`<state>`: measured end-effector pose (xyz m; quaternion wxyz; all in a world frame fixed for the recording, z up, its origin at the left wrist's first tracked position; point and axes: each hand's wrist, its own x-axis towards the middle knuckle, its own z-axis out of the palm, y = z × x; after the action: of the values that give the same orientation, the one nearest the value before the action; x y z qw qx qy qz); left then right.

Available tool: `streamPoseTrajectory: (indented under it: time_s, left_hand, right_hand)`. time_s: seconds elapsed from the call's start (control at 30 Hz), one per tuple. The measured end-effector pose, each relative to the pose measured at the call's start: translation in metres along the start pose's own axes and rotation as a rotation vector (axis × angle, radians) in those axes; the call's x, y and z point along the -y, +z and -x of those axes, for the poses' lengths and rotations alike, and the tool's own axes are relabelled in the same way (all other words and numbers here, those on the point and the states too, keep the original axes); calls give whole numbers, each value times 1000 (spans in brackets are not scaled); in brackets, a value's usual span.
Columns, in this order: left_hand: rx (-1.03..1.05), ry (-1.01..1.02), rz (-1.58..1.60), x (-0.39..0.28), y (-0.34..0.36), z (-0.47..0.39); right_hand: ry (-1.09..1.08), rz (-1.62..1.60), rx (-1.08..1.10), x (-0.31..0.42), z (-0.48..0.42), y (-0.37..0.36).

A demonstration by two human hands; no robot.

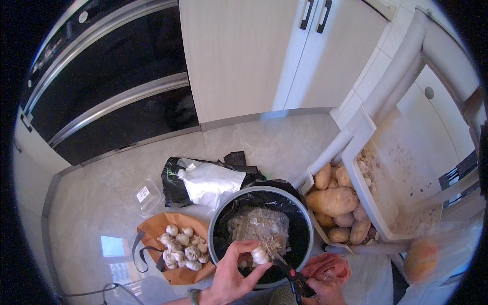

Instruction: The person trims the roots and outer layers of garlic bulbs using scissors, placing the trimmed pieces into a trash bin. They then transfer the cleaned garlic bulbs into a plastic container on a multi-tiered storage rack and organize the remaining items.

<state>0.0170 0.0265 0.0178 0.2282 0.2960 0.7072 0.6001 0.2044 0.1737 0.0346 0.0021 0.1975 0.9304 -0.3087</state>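
Between the thumb and fingers of my left hand (232, 268) is a white garlic bulb (260, 254), held over a round bin with a grey rim (215, 228). My right hand (328, 289) grips black-handled scissors (291, 275) with a red pivot. Their blades point at the bulb's root end; whether they touch it I cannot tell. Dry garlic skins and trimmings (253, 225) lie in the bin on its black bag lining, along with clear plastic packaging (280, 221). Several more garlic bulbs (183, 239) rest on an orange-brown bag (152, 225) to the left. A pink cloth (324, 265) sits beside my right hand.
Potatoes (333, 201) fill a lower rack bin at right, under a dirt-specked upper bin (404, 171). Behind the round bin lie a black plastic bag (171, 190) and a silvery-white sheet (213, 183). A clear plastic tub (148, 200) is on the tiled floor. Cabinets (244, 57) stand beyond.
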Motion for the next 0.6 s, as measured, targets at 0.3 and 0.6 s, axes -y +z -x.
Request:
streamPoseTrajectory:
  time_s: [0.3,0.6]
  left_hand:
    - [91,-229,462,21,5,0]
    - [-4,73,78,16,5,-3]
  right_hand:
    - [437,-524,340,1,4,10]
    - [13,-11,52,-11,9,-2]
